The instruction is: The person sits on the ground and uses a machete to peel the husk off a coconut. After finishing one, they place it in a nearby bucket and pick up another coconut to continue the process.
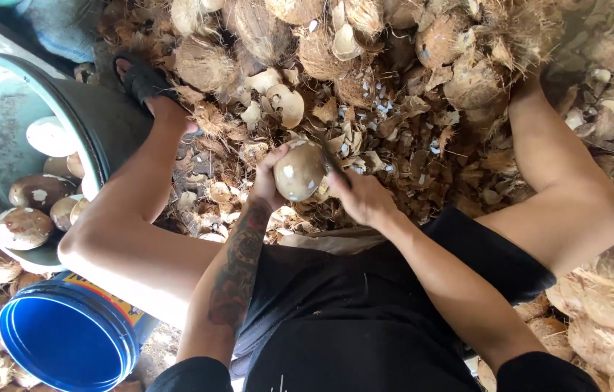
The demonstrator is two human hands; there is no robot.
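The person sits low with knees spread, and between them the left hand (267, 178) cups a shelled brown coconut (299, 170), fingers curled around its left side so it is held up just above the litter. The right hand (361, 194) is closed around a dark blade (336, 165) whose edge lies against the coconut's right side. Under both hands the ground is thick with husk scraps and shell chips (394, 131), with whole hairy coconuts (209, 65) heaped beyond. By the left knee stands a big grey tub (96, 123) holding more peeled coconuts (22, 226), some showing white patches. Nearer, below the tub, sits a blue bucket (67, 337).
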